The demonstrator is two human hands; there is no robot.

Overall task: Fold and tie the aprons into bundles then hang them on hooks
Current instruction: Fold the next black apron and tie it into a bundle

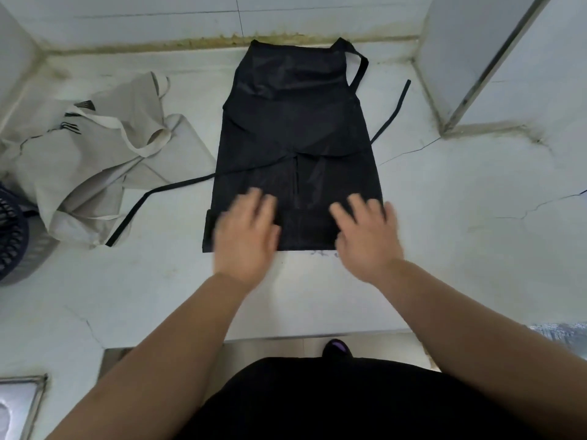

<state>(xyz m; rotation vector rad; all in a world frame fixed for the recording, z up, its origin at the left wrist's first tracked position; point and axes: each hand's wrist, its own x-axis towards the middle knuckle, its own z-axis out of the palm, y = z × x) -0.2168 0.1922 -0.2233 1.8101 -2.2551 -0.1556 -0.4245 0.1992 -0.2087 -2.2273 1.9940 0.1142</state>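
Countertop, white stone with hairline cracks, fills most of the frame and carries all the work. Black apron lies flat at centre frame with its bib toward the top edge by the wall. Its sides appear folded inward to a narrow panel, and there looks to be a first turn at the near hem. Beige apron lies crumpled at the left of the frame, just beside the black one, not yet folded. Left hand and right hand both rest palm down on the lower end of the black apron, fingers straight and spread, gripping nothing. Both are blurred, so finer contact cannot be told. Left tie strap runs from the waist toward the lower left and crosses the beige apron's edge. Right tie strap trails toward the upper right, and the neck loop juts out at the bib's top right corner. Assessment: the step in hand appears to be pressing the panel flat before rolling or folding it up from the near hem. Recommendations: smooth outward from the centre seam so no air or creases are trapped; keep both hands level so the turn runs square to the side edges; hold each turn tight; leave both straps free outside the bundle for tying; lift the left strap clear of the beige cloth first, or it may drag that apron along
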